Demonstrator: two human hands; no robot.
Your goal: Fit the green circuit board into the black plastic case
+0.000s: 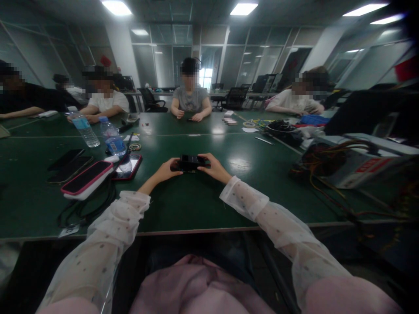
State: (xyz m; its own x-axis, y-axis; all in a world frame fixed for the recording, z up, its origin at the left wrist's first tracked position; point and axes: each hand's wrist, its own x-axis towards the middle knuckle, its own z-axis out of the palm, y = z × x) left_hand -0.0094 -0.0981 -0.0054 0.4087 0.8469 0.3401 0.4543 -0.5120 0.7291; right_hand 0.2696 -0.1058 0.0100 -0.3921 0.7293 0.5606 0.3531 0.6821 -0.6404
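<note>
A small, black, box-shaped device [189,163] is gripped at opposite ends by the bare left hand [167,170] and bare right hand [213,167], on or just above the glossy dark-green table [196,207], presumably so that it is steadied and its middle left uncovered.

2 plastic btls [114,140], 1 blk device [189,163], 2 own hands [166,169]

A wide green table [196,205] is set in the foreground. Behind the table, black office chairs [236,97] are seen, and farther beyond it the space is closed by a glass wall [173,59], where a bright window [207,76] is noticed. Pale pillars [122,52] are placed beyond the table. Above it, the ceiling [183,13] is lit by rectangular lamps [117,7].
</note>
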